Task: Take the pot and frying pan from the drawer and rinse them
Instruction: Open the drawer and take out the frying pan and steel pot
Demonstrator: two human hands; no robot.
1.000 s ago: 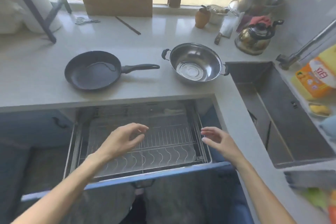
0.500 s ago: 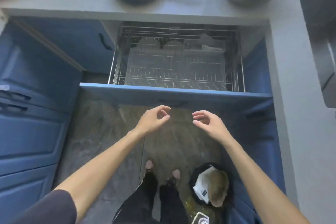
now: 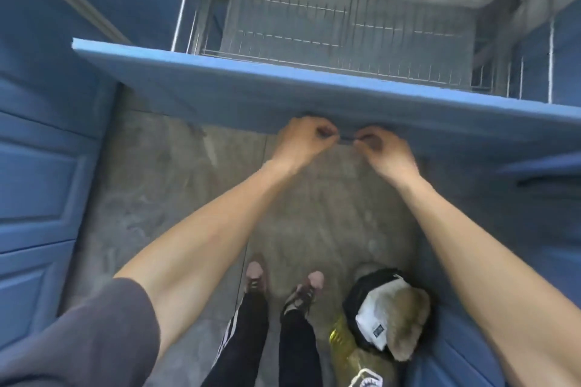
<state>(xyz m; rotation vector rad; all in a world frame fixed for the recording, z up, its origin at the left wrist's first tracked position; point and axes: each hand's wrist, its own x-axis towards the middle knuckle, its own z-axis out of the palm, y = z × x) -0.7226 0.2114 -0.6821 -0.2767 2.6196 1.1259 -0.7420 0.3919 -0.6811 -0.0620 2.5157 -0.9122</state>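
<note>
The blue drawer front (image 3: pixel 245 94) stands pulled out, and behind it is a wire rack basket (image 3: pixel 345 28) with nothing in it. My left hand (image 3: pixel 303 141) and my right hand (image 3: pixel 385 152) are side by side under the lower edge of the drawer front, fingers curled on its dark handle (image 3: pixel 345 138). The pot and the frying pan are out of the view now.
Blue cabinet doors (image 3: pixel 37 185) line the left side and more blue fronts stand at the right. On the grey floor (image 3: pixel 163 185) near my feet lies a black bag (image 3: pixel 386 314) holding white and tan things, with a gold package beside it.
The view tilted down, so the counter with the pan and pot left the frame. Both hands went from above the rack down to the drawer's front and closed on its handle.
</note>
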